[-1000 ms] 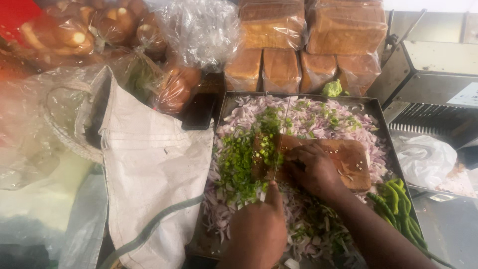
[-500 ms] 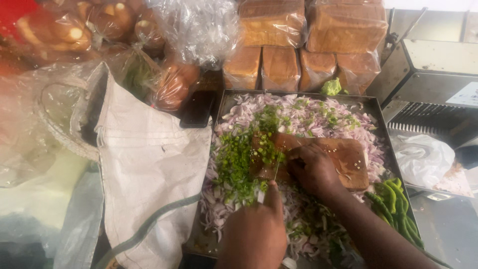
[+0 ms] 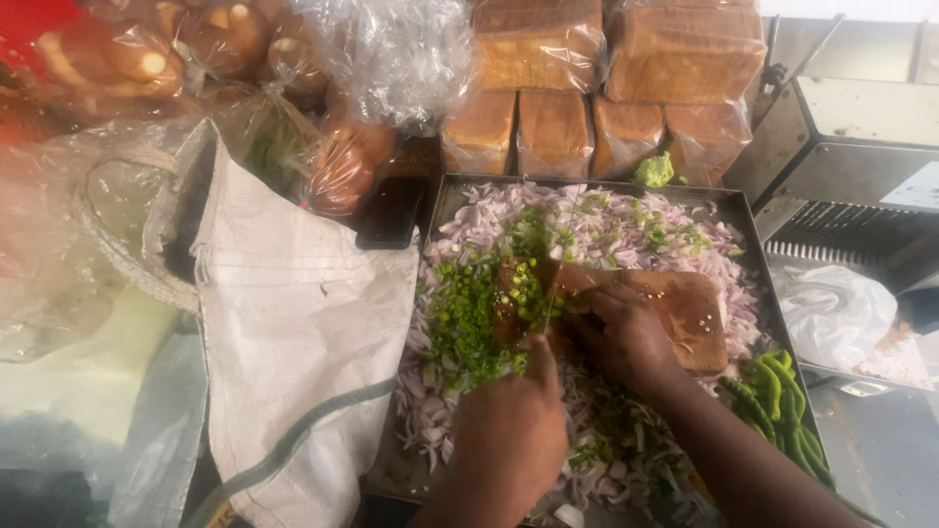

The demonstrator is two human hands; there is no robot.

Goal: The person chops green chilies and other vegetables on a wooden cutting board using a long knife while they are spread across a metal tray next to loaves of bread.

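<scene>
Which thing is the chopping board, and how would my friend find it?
Find the big metal tray heaped with chopped purple onion. In its middle, under the right hand, lies the wooden chopping board. It is the only flat brown slab there, strewn with chopped green chilli bits.

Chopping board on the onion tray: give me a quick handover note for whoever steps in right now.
Left hand grips a knife, blade down on the wooden chopping board.
Right hand presses on the board beside the blade; what lies under its fingers is hidden.
The board rests in a metal tray of chopped onion.
Done: a heap of chopped green chilli on and left of the board.
Left: whole green chillies at the tray's right edge.
</scene>
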